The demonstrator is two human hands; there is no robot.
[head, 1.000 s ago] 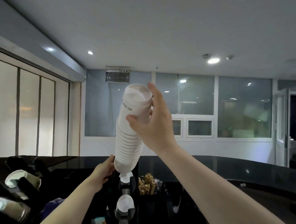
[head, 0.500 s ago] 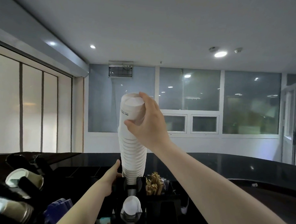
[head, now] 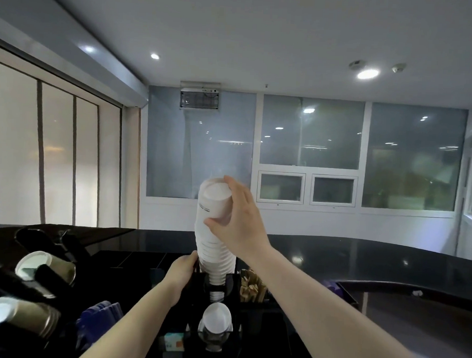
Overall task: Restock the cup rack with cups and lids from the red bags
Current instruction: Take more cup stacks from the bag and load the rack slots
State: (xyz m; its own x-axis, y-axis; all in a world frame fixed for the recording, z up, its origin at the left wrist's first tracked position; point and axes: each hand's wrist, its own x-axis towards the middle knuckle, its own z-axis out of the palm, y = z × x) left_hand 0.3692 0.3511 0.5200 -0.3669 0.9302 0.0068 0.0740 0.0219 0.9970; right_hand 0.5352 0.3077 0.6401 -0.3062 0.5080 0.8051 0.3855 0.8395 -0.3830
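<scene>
Glossy black counter [head: 362,256] curves away under a flat white ceiling, with frosted glass panes and white-framed windows along the far wall. Rising from the middle of it is a tall stack of white paper cups [head: 213,248], nested bottom-up, their rolled rims forming fine ridges down the column. The stack's lower end sits in the top opening of the black cup rack [head: 225,283], a dark upright frame; lower in the rack another white cup [head: 216,317] shows its round base.

The right hand [head: 240,223] grips the top cup of the stack, thumb curled against the near side and fingers wrapped over the far side and the flat base. The left hand [head: 182,269] is at the rack's top edge by the foot of the stack, fingers curled there; whether they clasp the rack or the cups cannot be told.

Just right of the rack, a dark compartment holds a bundle of brown sticks [head: 251,289]. At the left lie tilted stacks of brownish paper cups [head: 47,269] with pale interiors, in dark holders.
</scene>
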